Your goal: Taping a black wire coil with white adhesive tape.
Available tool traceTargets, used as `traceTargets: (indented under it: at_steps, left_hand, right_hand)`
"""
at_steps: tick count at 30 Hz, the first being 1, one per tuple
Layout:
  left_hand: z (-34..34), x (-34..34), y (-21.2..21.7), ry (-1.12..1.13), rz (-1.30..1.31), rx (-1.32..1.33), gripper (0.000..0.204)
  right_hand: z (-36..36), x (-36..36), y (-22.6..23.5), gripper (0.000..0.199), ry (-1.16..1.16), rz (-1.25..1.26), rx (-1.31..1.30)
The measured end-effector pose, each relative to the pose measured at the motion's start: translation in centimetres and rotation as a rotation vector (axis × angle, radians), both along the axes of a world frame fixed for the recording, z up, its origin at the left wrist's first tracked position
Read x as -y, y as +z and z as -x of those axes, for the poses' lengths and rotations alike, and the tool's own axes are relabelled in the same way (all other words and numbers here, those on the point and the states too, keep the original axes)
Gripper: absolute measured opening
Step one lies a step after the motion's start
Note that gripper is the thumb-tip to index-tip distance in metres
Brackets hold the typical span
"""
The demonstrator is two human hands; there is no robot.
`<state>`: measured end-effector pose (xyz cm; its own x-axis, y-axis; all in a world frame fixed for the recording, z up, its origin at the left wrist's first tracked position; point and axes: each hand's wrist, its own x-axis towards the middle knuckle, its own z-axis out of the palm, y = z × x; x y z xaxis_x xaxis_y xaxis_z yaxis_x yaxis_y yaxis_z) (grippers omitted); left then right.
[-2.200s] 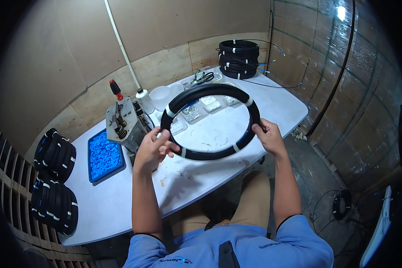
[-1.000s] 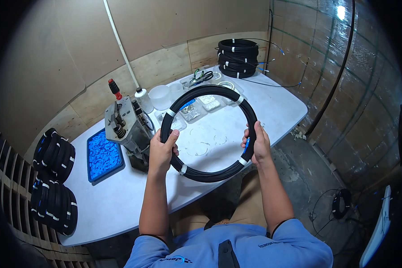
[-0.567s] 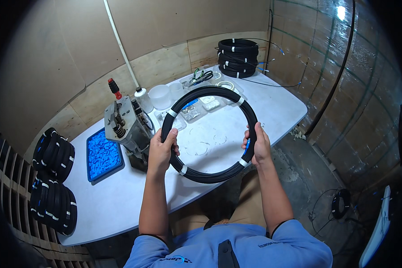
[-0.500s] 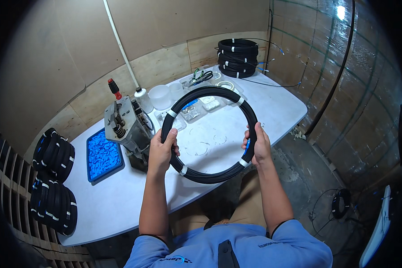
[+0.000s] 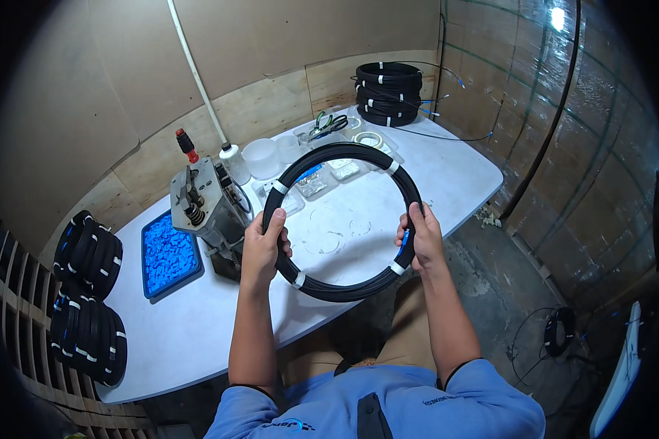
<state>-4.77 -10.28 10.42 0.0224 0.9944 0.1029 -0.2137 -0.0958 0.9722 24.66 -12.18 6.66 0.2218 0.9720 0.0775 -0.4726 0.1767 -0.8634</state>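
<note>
While left hand (image 5: 262,245) and right hand (image 5: 418,238) grip it, round black cable coil (image 5: 342,219), white-taped, over table (image 5: 198,322).

The round coil of thin black cable (image 5: 342,219) is banded at intervals with short white ties and shows a small blue end near one side. The flat rectangular tray (image 5: 168,254) is dark-rimmed and filled with bright blue pieces, and the pale grey tabletop (image 5: 198,329) is plain. The grey metal bench machine (image 5: 206,206) carries a red-tipped black handle.
</note>
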Motion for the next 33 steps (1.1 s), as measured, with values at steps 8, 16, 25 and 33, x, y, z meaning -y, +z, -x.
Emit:
traceTargets:
  at_steps: [8,16,25,33]
  left_hand:
    - [0.1,-0.2,-0.6,0.035,-0.023,-0.063,0.032]
    - [0.0,0.0,-0.3,0.037,-0.021,-0.039,0.033]
    - [0.1,-0.3,-0.8,0.009,-0.062,-0.063,0.034]
    - [1.1,-0.8,-0.6,0.004,0.094,0.069,0.033]
  right_hand:
    - [0.2,0.1,0.0,0.027,-0.003,-0.025,0.017]
    - [0.0,0.1,0.1,0.028,0.007,-0.029,0.01]
    - [0.2,0.2,0.4,0.028,0.029,-0.006,0.016]
    - [0.7,0.8,1.2,0.029,0.077,-0.021,0.099]
